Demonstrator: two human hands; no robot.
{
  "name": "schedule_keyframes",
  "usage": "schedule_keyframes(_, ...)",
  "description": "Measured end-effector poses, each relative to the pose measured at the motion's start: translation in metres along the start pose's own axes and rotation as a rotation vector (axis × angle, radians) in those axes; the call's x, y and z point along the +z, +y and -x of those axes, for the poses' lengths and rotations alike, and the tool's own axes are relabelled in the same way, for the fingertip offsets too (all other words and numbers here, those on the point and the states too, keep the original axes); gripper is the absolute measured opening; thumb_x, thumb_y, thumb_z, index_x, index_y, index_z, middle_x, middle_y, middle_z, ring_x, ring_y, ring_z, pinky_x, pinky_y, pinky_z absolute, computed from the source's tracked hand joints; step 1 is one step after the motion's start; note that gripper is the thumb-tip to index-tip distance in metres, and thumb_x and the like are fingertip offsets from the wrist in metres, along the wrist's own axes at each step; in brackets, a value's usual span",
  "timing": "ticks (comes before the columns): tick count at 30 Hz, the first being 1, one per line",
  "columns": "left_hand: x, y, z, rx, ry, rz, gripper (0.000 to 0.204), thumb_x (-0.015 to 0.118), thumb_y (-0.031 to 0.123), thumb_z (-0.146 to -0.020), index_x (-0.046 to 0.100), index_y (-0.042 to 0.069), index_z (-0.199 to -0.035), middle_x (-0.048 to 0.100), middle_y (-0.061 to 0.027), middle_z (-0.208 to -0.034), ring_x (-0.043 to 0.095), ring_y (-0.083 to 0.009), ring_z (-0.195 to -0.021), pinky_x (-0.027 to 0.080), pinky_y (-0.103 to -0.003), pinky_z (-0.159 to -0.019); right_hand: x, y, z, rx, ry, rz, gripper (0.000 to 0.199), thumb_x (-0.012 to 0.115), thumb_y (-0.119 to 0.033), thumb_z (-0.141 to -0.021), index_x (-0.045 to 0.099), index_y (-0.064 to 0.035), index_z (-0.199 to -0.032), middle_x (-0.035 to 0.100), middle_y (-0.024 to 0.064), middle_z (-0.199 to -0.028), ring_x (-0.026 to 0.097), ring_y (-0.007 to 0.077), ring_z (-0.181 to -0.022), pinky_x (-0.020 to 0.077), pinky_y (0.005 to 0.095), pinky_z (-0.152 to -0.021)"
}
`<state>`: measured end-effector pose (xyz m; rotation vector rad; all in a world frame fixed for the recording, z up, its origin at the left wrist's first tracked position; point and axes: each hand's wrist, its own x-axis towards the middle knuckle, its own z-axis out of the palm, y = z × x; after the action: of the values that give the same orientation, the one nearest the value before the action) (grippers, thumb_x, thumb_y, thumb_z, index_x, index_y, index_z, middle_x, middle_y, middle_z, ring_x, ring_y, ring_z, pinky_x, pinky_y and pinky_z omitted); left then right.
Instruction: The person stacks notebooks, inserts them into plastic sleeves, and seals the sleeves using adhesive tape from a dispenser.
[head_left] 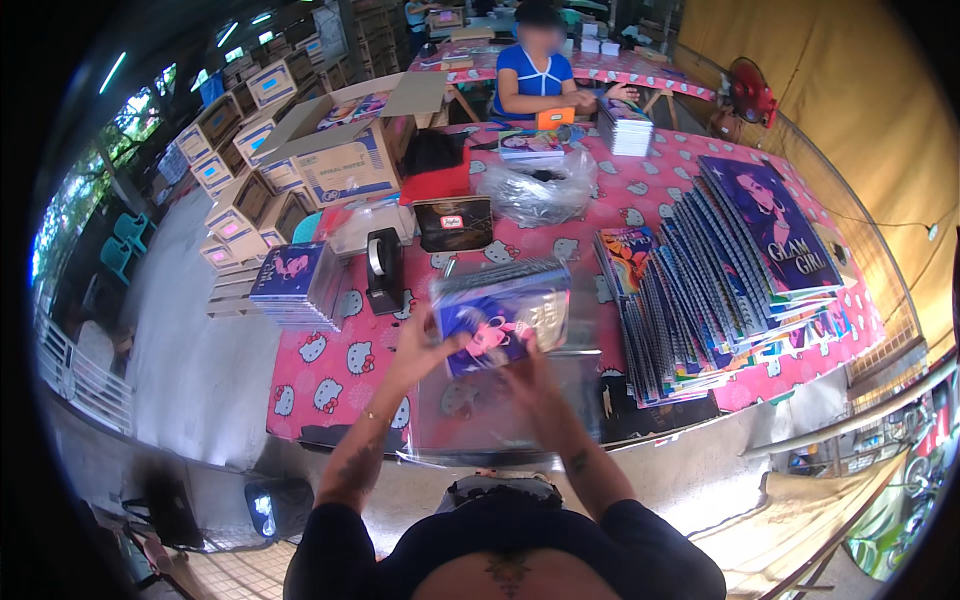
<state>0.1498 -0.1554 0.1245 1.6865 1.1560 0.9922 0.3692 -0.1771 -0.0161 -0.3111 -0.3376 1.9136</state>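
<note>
My left hand [424,350] grips the left edge of a small stack of spiral notebooks [500,315] with a purple illustrated cover, its thumb on the front. At the lower right edge of the same stack, my right hand [528,372] also has hold. The notebooks are tilted and blurred by motion, with the coil binding along the far side. Beneath them, clear plastic sheets or bags [500,415] lie on the table at its near edge. A black tape dispenser [384,272] stands left of my left hand. Farther left is a neat pile of purple notebooks [292,288].
A long leaning row of spiral notebooks [700,270] fills the right side of the pink patterned table [325,385]. Farther back are a crumpled clear bag [540,188], a dark pouch [453,224] and an open carton [345,165]. A person in blue [535,75] sits across the table.
</note>
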Motion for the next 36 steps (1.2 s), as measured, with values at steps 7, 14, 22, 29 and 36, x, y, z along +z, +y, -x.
schedule_keyframes(7, 0.000, -0.032, 0.026, 0.004, 0.121, 0.489, 0.068, 0.069, 0.027, -0.091, 0.040, -0.003, -0.144, 0.039, -0.0194, -0.150, 0.036, -0.0293, -0.141, 0.032, -0.039, -0.113, 0.040, -0.083, 0.000, -0.251, -0.115, 1.383, 0.061, 0.079, -0.013, -0.081, 0.049, -0.0030, -0.133, 0.061, 0.0078, -0.121, 0.057, 0.0150, -0.110, 0.0484, 0.0320, -0.092)
schedule_keyframes(14, -0.018, 0.000, -0.009, 0.170, 0.432, 0.240, 0.032, 0.062, 0.026, -0.094, 0.070, -0.002, -0.106, 0.071, -0.0174, -0.109, 0.069, -0.0240, -0.093, 0.051, -0.034, -0.082, 0.120, -0.125, -0.002, -0.394, 0.115, 1.065, 0.039, 0.067, -0.028, -0.093, 0.059, -0.0092, -0.125, 0.064, 0.0063, -0.117, 0.059, 0.0170, -0.108, 0.0475, 0.0310, -0.089)
schedule_keyframes(22, -0.142, -0.173, -0.074, -0.528, 0.468, 0.248, 0.032, 0.072, 0.029, -0.087, 0.068, -0.002, -0.088, 0.059, -0.0039, -0.069, 0.057, -0.0136, -0.063, 0.047, -0.032, -0.057, 0.237, -0.062, 0.023, -0.846, -0.248, 2.123, 0.041, 0.068, -0.033, -0.088, 0.062, -0.0061, -0.118, 0.064, 0.0145, -0.105, 0.063, 0.0335, -0.099, 0.0459, 0.0413, -0.092)
schedule_keyframes(29, -0.113, -0.220, -0.072, -0.239, 0.670, 0.513, 0.022, 0.071, 0.021, -0.086, 0.068, 0.000, -0.089, 0.062, -0.0056, -0.068, 0.058, -0.0161, -0.055, 0.048, -0.031, -0.051, 0.228, -0.042, -0.009, -0.712, -0.202, 2.323, 0.028, 0.072, -0.026, -0.082, 0.066, -0.0096, -0.104, 0.065, 0.0077, -0.093, 0.064, 0.0301, -0.086, 0.0450, 0.0435, -0.081)
schedule_keyframes(36, -0.135, -0.120, -0.060, -0.262, 0.327, -1.036, 0.020, 0.069, 0.019, -0.086, 0.070, 0.005, -0.101, 0.072, -0.0143, -0.082, 0.072, -0.0291, -0.080, 0.056, -0.038, -0.072, 0.234, -0.032, -0.010, -0.586, -0.158, 2.308, 0.028, 0.072, -0.026, -0.083, 0.067, -0.0103, -0.105, 0.067, 0.0080, -0.089, 0.066, 0.0290, -0.080, 0.0455, 0.0429, -0.080)
